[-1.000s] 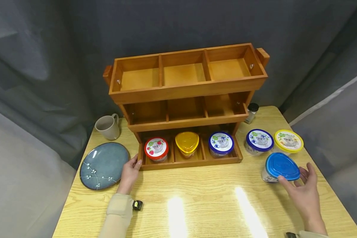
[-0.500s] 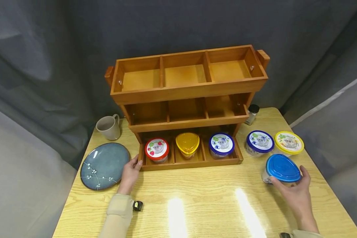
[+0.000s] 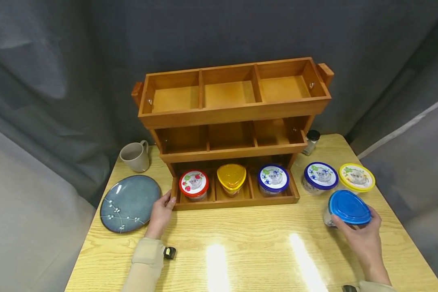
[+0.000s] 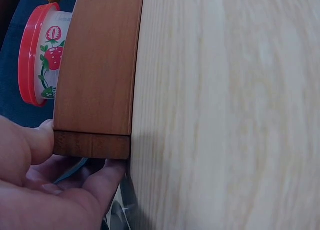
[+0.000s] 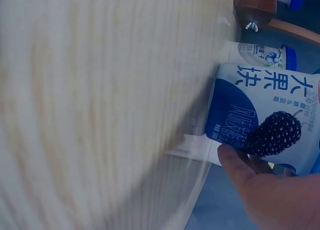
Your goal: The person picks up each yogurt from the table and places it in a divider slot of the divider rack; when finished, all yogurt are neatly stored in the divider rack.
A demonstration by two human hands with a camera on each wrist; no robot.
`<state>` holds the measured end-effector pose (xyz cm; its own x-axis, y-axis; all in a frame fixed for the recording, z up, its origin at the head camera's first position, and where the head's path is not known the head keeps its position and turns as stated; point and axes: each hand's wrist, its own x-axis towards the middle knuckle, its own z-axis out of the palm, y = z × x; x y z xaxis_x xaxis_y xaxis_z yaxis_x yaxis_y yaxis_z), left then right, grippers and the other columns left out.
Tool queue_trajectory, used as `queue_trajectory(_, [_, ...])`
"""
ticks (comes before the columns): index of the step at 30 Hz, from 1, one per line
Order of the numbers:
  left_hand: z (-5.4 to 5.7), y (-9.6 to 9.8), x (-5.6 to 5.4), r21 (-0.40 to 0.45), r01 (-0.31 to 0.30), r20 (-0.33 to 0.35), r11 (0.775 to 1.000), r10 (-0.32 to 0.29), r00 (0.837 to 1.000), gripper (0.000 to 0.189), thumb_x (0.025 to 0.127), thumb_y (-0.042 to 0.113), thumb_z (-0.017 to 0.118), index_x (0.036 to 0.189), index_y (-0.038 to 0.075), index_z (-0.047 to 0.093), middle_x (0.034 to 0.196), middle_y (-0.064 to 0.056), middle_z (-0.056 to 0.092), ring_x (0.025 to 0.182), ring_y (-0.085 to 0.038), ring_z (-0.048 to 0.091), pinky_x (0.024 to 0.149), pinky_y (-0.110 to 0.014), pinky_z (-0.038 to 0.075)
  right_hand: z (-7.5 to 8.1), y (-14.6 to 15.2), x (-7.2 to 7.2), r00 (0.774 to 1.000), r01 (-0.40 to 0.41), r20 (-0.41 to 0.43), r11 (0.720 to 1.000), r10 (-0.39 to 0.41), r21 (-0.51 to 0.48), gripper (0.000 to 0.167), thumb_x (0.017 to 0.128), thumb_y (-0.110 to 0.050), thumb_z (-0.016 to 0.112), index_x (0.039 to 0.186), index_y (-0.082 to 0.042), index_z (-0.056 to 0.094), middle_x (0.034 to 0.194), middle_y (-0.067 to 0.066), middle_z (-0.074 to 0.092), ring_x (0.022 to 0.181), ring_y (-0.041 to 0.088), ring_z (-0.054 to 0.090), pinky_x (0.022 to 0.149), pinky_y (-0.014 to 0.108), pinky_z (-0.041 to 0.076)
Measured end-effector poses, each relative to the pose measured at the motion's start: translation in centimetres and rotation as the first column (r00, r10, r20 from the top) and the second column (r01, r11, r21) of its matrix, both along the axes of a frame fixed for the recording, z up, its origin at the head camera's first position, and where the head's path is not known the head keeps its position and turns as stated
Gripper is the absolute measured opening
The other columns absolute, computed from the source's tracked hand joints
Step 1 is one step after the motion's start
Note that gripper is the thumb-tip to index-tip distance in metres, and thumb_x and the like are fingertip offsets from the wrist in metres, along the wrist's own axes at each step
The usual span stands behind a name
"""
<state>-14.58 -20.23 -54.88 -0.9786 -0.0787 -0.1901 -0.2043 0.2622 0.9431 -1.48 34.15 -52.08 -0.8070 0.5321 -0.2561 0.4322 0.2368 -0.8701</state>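
Beside the plate [image 3: 129,205], the left hand [image 3: 159,214] is partly closed, thumb and fingers bent about the near left corner of the wooden rack [image 3: 237,204] — a light, steady hold there should brace it without dragging it. In the bottom tier, from left to right, sit a red-lidded cup [image 3: 194,184], an amber-lidded cup [image 3: 231,177] and a dark-blue-lidded cup [image 3: 273,179], one to a compartment. Well right of the rack, near the table's right side, is the bright-blue-lidded cup [image 3: 349,207]. The right hand [image 3: 365,238] grips it, spread about as wide as the cup, with the thumb showing on the near side; I cannot tell whether its base touches the table. Handling it well probably means gripping the body below the lid — firm, but not squeezing.
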Motion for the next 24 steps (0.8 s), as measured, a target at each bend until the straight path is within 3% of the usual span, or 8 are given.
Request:
queue_trajectory(4, [-0.1,0.0,0.0,0.014,0.005,0.003,1.000,-0.005,1.000,0.048,0.104,0.008,0.050,0.149,-0.004,0.037,0.147,-0.026,0.044,0.132,-0.035,0.045,0.108,-0.043,0.039,-0.2,0.2,0.0,1.000,-0.007,0.008,1.000,0.007,0.018,0.112,0.087,-0.039,0.076,0.157,-0.024,-0.011,0.161,0.025,0.006,0.142,0.045,0.024,0.097,0.023,0.046])
queue_trajectory(10, [-0.3,-0.1,-0.1,0.011,0.004,-0.002,1.000,-0.004,1.000,0.048,0.104,0.009,0.051,0.149,-0.005,0.038,0.146,-0.026,0.044,0.132,-0.035,0.045,0.108,-0.044,0.040,-0.6,0.4,0.3,0.999,-0.012,-0.044,1.000,0.012,0.019,0.110,0.087,-0.033,0.078,0.158,-0.021,-0.004,0.159,0.026,0.012,0.139,0.045,0.029,0.082,0.009,0.047])
queue_trajectory(14, [-0.4,-0.1,-0.1,0.011,0.008,-0.007,1.000,-0.007,1.000,0.048,0.104,0.009,0.051,0.149,-0.006,0.038,0.146,-0.027,0.044,0.132,-0.036,0.045,0.108,-0.045,0.039,-0.7,0.3,0.7,0.998,-0.024,-0.062,0.999,0.026,0.043,0.107,0.087,-0.031,0.078,0.159,-0.017,-0.001,0.158,0.028,0.016,0.137,0.045,0.032,0.082,0.005,0.044])
queue_trajectory(24, [-0.4,-0.1,-0.1,0.009,0.003,-0.009,1.000,-0.003,1.000,0.048,0.104,0.009,0.052,0.149,-0.005,0.039,0.145,-0.026,0.045,0.131,-0.035,0.046,0.107,-0.044,0.040,1.1,-0.3,1.4,0.991,-0.112,-0.065,0.990,0.118,0.084,0.103,0.090,-0.032,0.075,0.159,-0.009,0.000,0.153,0.032,0.022,0.133,0.045,0.037,0.080,0.004,0.044])
